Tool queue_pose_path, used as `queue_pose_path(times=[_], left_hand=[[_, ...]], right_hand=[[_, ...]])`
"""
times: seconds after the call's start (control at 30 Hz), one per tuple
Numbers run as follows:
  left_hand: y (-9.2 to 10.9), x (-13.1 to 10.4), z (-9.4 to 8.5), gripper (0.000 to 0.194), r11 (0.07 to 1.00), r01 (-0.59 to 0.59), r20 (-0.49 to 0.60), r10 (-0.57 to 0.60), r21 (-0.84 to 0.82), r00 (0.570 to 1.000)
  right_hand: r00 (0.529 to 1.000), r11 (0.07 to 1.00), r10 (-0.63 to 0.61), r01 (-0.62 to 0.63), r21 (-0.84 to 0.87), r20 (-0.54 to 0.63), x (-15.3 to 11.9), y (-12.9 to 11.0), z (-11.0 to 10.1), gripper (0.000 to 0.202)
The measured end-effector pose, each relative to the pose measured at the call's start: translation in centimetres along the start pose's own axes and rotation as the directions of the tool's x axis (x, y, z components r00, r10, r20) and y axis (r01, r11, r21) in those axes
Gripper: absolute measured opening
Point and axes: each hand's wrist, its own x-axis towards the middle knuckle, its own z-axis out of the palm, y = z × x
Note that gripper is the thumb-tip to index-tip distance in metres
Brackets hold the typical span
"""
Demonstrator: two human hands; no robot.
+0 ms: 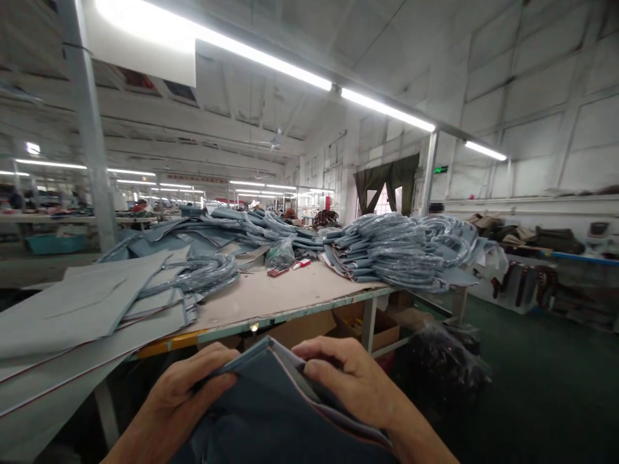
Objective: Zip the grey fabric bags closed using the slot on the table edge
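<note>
A blue-grey fabric bag [261,406] hangs in front of me, below the near edge of the table, with a corner pointing up. My left hand [186,386] pinches its upper left edge between thumb and fingers. On the other side, my right hand [348,380] grips the edge beside a long opening that shows a pale lining and a reddish seam line. Both hands are closed on the fabric. The lower part of the bag runs out of view.
The table [271,296] bears flat grey fabric panels [87,290] on the left and plastic-wrapped blue-grey bundles [387,251] on the right. Between them lie a clear plastic bag [280,254] and a small red-and-white item [302,264]. Cardboard boxes [382,332] and a dark plastic-wrapped bundle [440,364] sit below.
</note>
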Motion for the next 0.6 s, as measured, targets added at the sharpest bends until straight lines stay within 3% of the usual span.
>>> queue_pose_path(times=[0.3,0.47,0.6], left_hand=[[0.9,-1.1,0.1,0.032,0.998,-0.017,-0.036,0.019,0.055,0.999],[0.6,-1.8,-0.1,0.031,1.000,0.006,-0.078,-0.005,0.020,0.997],[0.5,-2.3,-0.3,0.033,0.999,0.035,-0.098,-0.038,-0.029,0.994]], right_hand=[[0.991,0.981,-0.103,0.087,-0.176,-0.084,-1.2,-1.1,1.9,0.028],[0.957,0.985,-0.173,0.164,-0.055,-0.233,-1.9,-1.0,2.2,0.030],[0.964,0.986,-0.166,0.162,-0.038,-0.209,-2.2,-1.2,2.3,0.028]])
